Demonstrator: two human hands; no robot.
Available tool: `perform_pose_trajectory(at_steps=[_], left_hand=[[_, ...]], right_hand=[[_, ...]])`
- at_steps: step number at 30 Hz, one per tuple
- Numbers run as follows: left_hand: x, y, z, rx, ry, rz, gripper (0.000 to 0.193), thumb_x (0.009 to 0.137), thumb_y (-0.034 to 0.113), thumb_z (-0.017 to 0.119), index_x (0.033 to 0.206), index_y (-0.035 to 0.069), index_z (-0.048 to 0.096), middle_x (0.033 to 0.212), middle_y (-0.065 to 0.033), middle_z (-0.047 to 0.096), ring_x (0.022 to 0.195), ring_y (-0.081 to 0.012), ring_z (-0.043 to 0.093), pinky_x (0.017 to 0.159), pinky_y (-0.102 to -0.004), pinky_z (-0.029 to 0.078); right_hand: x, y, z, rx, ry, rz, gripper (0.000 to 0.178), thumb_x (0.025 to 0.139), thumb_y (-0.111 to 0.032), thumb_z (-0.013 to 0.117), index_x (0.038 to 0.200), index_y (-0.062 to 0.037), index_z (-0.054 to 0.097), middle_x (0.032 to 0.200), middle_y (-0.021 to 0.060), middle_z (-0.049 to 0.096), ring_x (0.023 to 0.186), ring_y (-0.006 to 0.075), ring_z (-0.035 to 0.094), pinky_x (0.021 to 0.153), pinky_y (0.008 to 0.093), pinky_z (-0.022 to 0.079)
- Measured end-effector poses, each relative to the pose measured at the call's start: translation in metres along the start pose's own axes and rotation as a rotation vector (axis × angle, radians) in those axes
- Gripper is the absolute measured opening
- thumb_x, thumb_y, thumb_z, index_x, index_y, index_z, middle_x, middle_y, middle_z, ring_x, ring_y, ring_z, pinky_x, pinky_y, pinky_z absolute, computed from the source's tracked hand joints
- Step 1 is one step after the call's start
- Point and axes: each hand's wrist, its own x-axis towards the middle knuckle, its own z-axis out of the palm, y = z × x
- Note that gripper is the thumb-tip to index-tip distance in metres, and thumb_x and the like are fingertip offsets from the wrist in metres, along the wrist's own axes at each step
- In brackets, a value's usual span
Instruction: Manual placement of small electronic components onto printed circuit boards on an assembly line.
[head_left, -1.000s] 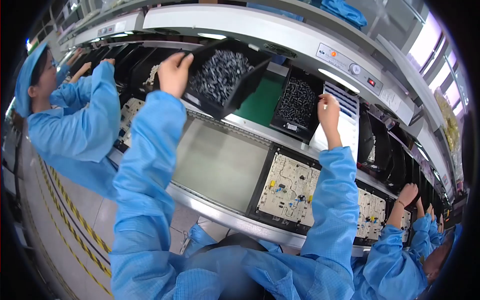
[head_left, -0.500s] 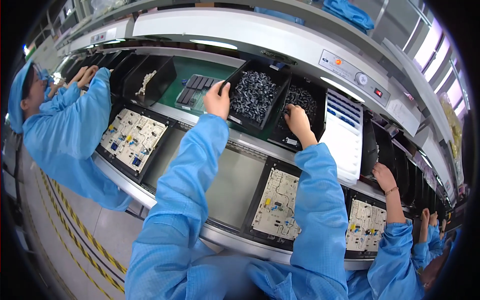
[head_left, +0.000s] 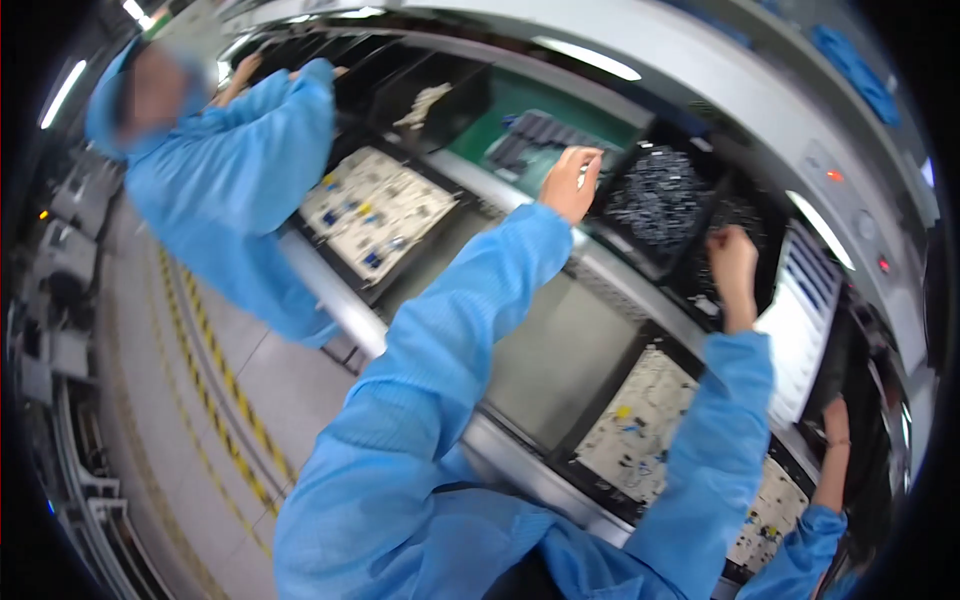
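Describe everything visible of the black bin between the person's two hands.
The black bin is a boxy, open-topped container with raised walls, plastic by its look. Small dark pieces with pale glints heap inside, too blurred to identify. It looks upright, opening upward, its edges running diagonally across the picture. A second black bin stands close on its right. The left hand is at its left side; contact is unclear.

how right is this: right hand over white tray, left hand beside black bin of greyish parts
Not the white tray: the head view shows the right hand at the dark-parts bin, left hand beside the black bin of greyish parts.
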Motion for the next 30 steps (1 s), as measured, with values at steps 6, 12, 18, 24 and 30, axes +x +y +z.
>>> perform_pose_trajectory(at_steps=[6, 12, 18, 24, 30], left_hand=[[0.028, -0.071, -0.089, 1.194, -0.439, 0.073, 0.017, 0.080, 0.015, 0.052, 0.095, 0.010, 0.059, 0.095, -0.0057, 0.054, 0.099, -0.0243, 0.049, 0.085, -0.0410, 0.034], [0.041, -0.077, -0.088, 1.302, -0.679, 0.140, 0.016, 0.077, 0.010, 0.053, 0.091, 0.012, 0.060, 0.097, -0.0039, 0.053, 0.096, -0.0223, 0.051, 0.083, -0.0384, 0.035], [0.043, -0.078, -0.084, 1.317, -0.624, 0.014, 0.018, 0.079, 0.011, 0.051, 0.093, 0.011, 0.062, 0.098, -0.0046, 0.053, 0.099, -0.0223, 0.050, 0.085, -0.0388, 0.034], [0.044, -0.084, -0.091, 1.357, -0.656, 0.127, 0.018, 0.081, 0.015, 0.048, 0.092, 0.011, 0.061, 0.097, -0.0041, 0.054, 0.097, -0.0201, 0.051, 0.082, -0.0365, 0.034], [0.046, -0.084, -0.093, 1.345, -0.654, 0.185, 0.018, 0.081, 0.015, 0.047, 0.095, 0.013, 0.059, 0.097, -0.0037, 0.054, 0.095, -0.0198, 0.052, 0.083, -0.0389, 0.034]], right_hand=[[-0.078, -0.049, -0.082, 0.225, -0.033, 0.015, 0.013, 0.076, -0.003, 0.059, 0.079, -0.0008, 0.047, 0.059, 0.0070, 0.045, 0.055, 0.0121, 0.043, 0.054, 0.0242, 0.039], [-0.188, -0.086, -0.139, 0.150, -0.044, 0.164, 0.009, 0.076, 0.003, 0.057, 0.081, 0.0015, 0.049, 0.066, 0.0069, 0.048, 0.062, 0.0118, 0.047, 0.061, 0.0236, 0.039], [-0.272, -0.078, -0.139, 0.201, -0.103, 0.331, 0.008, 0.080, 0.003, 0.055, 0.085, 0.0016, 0.050, 0.074, 0.0059, 0.050, 0.067, 0.0093, 0.047, 0.063, 0.0220, 0.040], [-0.309, -0.088, -0.130, 0.295, -0.064, 0.473, 0.019, 0.079, 0.006, 0.053, 0.097, 0.0048, 0.056, 0.080, 0.0060, 0.052, 0.065, 0.0113, 0.047, 0.063, 0.0219, 0.040], [-0.321, -0.094, -0.114, 0.355, -0.115, 0.428, 0.018, 0.083, 0.002, 0.047, 0.099, 0.0042, 0.056, 0.082, 0.0093, 0.054, 0.070, 0.0150, 0.049, 0.066, 0.0245, 0.041]])
